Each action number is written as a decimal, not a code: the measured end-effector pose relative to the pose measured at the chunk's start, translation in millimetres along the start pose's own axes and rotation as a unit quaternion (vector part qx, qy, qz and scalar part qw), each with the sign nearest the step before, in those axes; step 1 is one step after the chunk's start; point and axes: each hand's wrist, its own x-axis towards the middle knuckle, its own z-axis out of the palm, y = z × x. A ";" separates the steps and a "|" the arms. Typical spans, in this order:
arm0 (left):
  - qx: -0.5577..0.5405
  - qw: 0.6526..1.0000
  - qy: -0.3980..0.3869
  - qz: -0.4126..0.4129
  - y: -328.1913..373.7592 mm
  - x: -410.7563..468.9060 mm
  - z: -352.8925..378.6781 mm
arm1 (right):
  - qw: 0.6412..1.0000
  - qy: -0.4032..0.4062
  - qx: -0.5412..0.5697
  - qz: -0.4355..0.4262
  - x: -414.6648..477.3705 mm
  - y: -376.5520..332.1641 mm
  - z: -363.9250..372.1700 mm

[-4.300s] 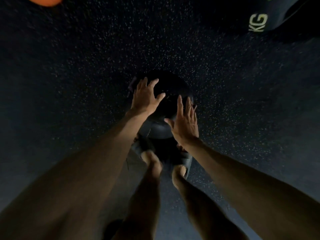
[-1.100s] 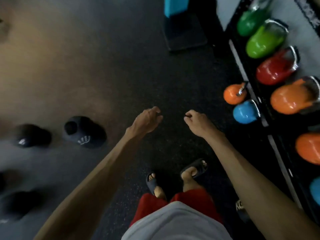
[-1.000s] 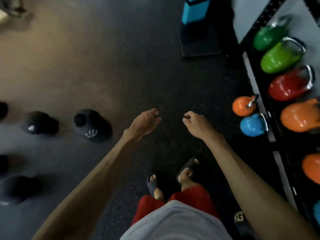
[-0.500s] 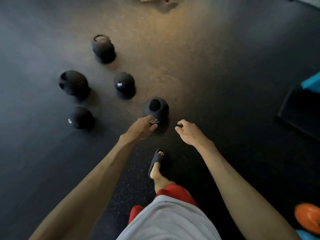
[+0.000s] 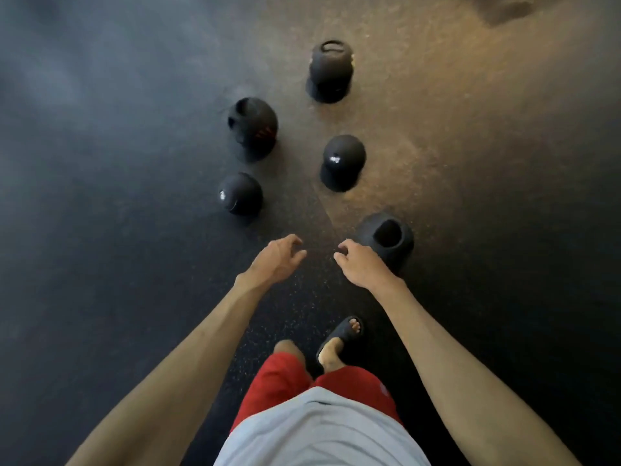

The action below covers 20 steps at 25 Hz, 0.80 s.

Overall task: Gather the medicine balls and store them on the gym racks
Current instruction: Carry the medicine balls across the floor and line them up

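Note:
Several black medicine balls lie on the dark rubber floor ahead of me. The nearest ball (image 5: 386, 235) has a dark round patch on top and sits just beyond my right hand (image 5: 361, 264). Others lie farther off: one (image 5: 343, 154) in the middle, one (image 5: 240, 193) to the left, one with red marks (image 5: 253, 124), and the farthest (image 5: 331, 62). My left hand (image 5: 277, 258) hangs in the air, fingers loosely curled, holding nothing. My right hand is also loosely curled and empty, above the floor, partly covering the nearest ball.
The speckled dark floor (image 5: 134, 230) stretches all around, lit warmer at the upper right. My feet in black slides (image 5: 342, 334) stand below my hands. A dim object (image 5: 504, 8) lies at the top right edge.
My view has swung left, away from the kettlebell rack, toward the balls. The balls now sit more centred and closer. Both hands stay empty and loosely curled.

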 end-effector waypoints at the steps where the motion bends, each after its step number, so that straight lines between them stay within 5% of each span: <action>1: -0.016 1.000 0.009 -0.021 -17.7 3.4 -10.4 | 1.000 -0.009 -0.021 -0.012 14.1 -19.1 4.2; 8: -0.099 0.990 0.036 -0.098 -145.0 29.8 -73.9 | 0.984 -0.081 -0.130 -0.089 102.8 -153.3 51.5; 20: -0.104 0.988 0.078 -0.086 -302.4 81.8 -231.4 | 0.975 -0.083 -0.176 -0.106 198.7 -368.7 103.3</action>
